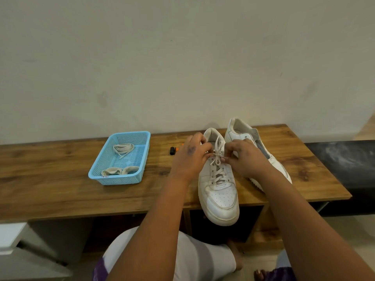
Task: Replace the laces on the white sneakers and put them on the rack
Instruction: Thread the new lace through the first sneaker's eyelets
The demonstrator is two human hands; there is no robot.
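Near sneaker [220,191] sits toe toward us on the wooden counter [60,179], toe overhanging the front edge; second sneaker [251,142] lies just beside it to the right, tilted on its side and, as far as we can see, unlaced. Our left hand [189,157] and right hand [243,157] meet over the upper eyelets, fingers of each curled in a pinch on the lace [218,157], which is crossed and knotted between them with loops rising toward the collar. We judge the step to be working the bow at the top of the near sneaker, whether tying or undoing we cannot tell. To do it well: keep both strands under even tension, pull outward and level, not upward, and hold the shoe from sliding off the edge. Blue mesh basket [142,136] stands well apart to the left, holding a loose coiled lace [123,149] and a bundled pair [119,170]. A small black-and-orange object [172,150] lies between basket and left hand; too small to identify. Rack not visible.
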